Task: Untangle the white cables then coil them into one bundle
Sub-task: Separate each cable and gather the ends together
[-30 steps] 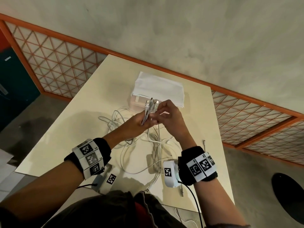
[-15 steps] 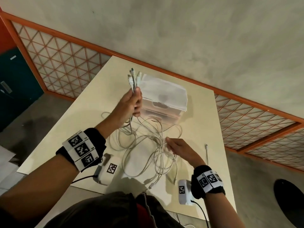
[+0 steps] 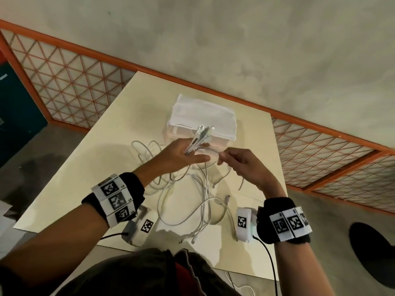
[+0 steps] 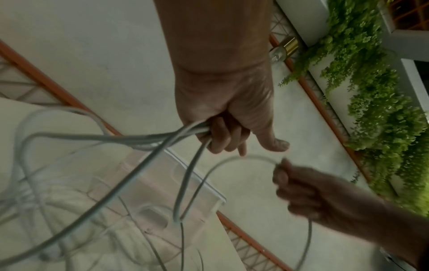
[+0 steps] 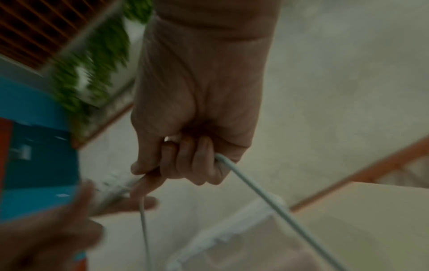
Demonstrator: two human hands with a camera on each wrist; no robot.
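Several white cables (image 3: 203, 201) lie tangled on the cream table (image 3: 89, 167), their loops trailing toward the near edge. My left hand (image 3: 181, 154) grips a bunch of cable ends, and the plugs (image 3: 203, 131) stick up past its fingers. In the left wrist view its curled fingers (image 4: 220, 137) hold the strands (image 4: 148, 141). My right hand (image 3: 239, 159), just right of the left, pinches one cable and holds a short arc of it (image 4: 243, 159) toward the left hand. The right wrist view shows the right hand's fingers (image 5: 185, 161) curled round that cable (image 5: 255, 190).
A clear plastic box with a white cloth on top (image 3: 203, 122) stands behind the hands. Loose cable plugs (image 3: 193, 240) lie near the table's front edge. An orange lattice railing (image 3: 74, 88) runs behind the table, with concrete floor beyond and a dark round object (image 3: 374, 253) at right.
My left hand has come down and right from its raised position with the plug ends. My right hand has lifted off the table with one cable and moved up to the left hand.
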